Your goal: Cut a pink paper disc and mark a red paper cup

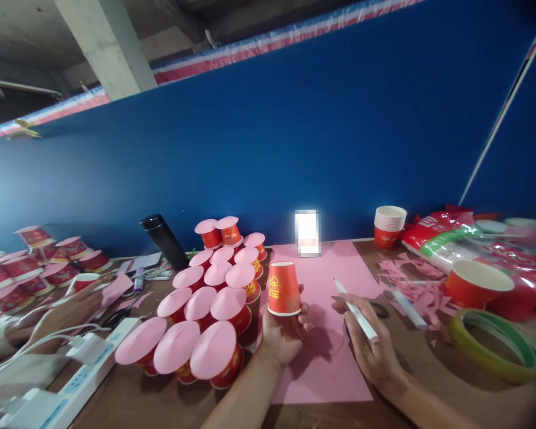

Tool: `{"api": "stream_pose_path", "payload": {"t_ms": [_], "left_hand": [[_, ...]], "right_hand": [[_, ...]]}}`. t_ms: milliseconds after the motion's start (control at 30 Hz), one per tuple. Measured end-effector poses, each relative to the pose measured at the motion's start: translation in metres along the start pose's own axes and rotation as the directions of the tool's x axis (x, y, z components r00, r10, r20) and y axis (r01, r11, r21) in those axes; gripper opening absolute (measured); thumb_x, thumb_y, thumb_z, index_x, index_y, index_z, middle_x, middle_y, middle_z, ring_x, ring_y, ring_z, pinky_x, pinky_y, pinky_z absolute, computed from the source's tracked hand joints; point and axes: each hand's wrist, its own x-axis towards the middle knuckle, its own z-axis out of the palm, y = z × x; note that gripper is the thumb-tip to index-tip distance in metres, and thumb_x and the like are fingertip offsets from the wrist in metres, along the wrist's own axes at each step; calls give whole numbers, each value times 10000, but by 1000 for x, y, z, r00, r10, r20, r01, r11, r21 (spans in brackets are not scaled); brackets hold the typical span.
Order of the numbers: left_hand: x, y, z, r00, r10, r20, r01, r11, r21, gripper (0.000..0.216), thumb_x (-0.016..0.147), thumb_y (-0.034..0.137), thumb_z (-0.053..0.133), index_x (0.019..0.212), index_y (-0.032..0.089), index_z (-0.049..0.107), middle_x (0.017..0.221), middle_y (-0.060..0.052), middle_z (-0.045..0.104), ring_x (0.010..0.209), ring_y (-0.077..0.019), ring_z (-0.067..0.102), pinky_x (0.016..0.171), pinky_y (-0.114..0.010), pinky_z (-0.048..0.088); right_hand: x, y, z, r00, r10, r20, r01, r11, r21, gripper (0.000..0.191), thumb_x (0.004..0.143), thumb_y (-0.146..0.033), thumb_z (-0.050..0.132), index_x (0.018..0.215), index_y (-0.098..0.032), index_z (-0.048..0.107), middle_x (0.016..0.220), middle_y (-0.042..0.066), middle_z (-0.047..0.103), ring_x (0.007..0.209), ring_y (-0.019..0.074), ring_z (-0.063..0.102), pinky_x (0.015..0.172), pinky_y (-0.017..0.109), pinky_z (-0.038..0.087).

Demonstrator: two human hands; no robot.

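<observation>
My left hand (282,341) holds a red paper cup (286,289) with yellow lettering, turned upside down with its white rim at the bottom. My right hand (377,354) grips a white marker (361,319), its tip pointing up and to the left. Beneath both hands lies a sheet of pink paper (328,381) with a faint curved line on it. To the left of my left hand stand several upside-down red cups, each topped with a pink paper disc (213,350). Near my right hand, the handle of what looks like scissors (379,310) is partly hidden.
Pink scraps (411,274), a roll of tape (495,345), a stack of cups (389,226) and bagged cups (451,238) are at right. A black bottle (164,241), a power strip (78,375) and another person's hands (67,316) are at left. A blue partition (268,149) rises behind.
</observation>
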Motion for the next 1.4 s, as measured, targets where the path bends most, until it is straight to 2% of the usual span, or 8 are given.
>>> {"api": "stream_pose_path", "payload": {"t_ms": [167,267,400,533,733,967,1133,1400], "left_hand": [[1,-2,1,1000,-10,-13,11,1000,18,451,801,468,458,985,103,648,738,-93,607,568,-121,524,567,-245,447],[2,-6,2,1000,-25,-18,25,999,42,498,768,508,492,876,52,661,799,-145,642,661,-170,584,662,-292,483],[4,-10,3,1000,-9,6,9,999,33,518,772,460,495,952,1,655,917,-190,671,792,-229,631,817,-347,479],[7,-10,-1,1000,2,-28,-1,1000,25,518,804,429,458,1002,-11,646,976,-203,680,877,-265,648,864,-371,468],[9,-8,0,998,45,-52,-43,998,36,469,831,388,432,1028,12,632,1014,-198,681,923,-270,653,879,-402,470],[9,-13,4,966,186,-180,-168,980,110,267,810,334,542,901,103,643,853,-105,700,833,-233,662,900,-393,477],[12,-16,-3,962,229,-146,-216,971,99,95,779,237,598,811,155,630,928,-58,699,919,-228,649,946,-394,460],[12,-14,1,971,192,-141,-175,977,122,197,810,275,554,877,117,649,883,-89,688,848,-212,648,891,-367,488]], "right_hand": [[0,-3,-1,998,-61,13,61,997,-36,238,933,-224,410,1147,-213,513,982,75,626,884,189,620,794,316,512],[1,-4,1,989,-146,18,147,986,-78,241,912,-196,456,1146,-208,512,997,84,625,922,200,619,815,328,512],[-1,-5,4,979,-200,37,203,973,-113,263,888,-177,515,1149,-204,516,1012,93,635,942,206,622,823,334,519],[-3,-5,6,964,-263,33,265,953,-145,273,881,-150,513,1151,-194,516,1016,99,636,955,211,621,832,337,518],[-3,-4,6,963,-269,21,269,949,-163,266,869,-142,514,1131,-189,523,998,96,635,939,213,628,830,335,520],[-1,-10,2,970,-241,25,243,964,-109,230,900,-145,452,1107,-193,542,1019,101,637,933,201,631,815,323,521],[0,-15,-3,984,-178,10,179,981,-70,246,918,-170,426,1136,-187,539,1028,113,636,927,209,637,814,349,526],[2,-9,-8,965,-263,6,263,964,-37,320,920,-196,419,1222,-192,526,1129,130,619,1056,247,596,869,387,503]]}}
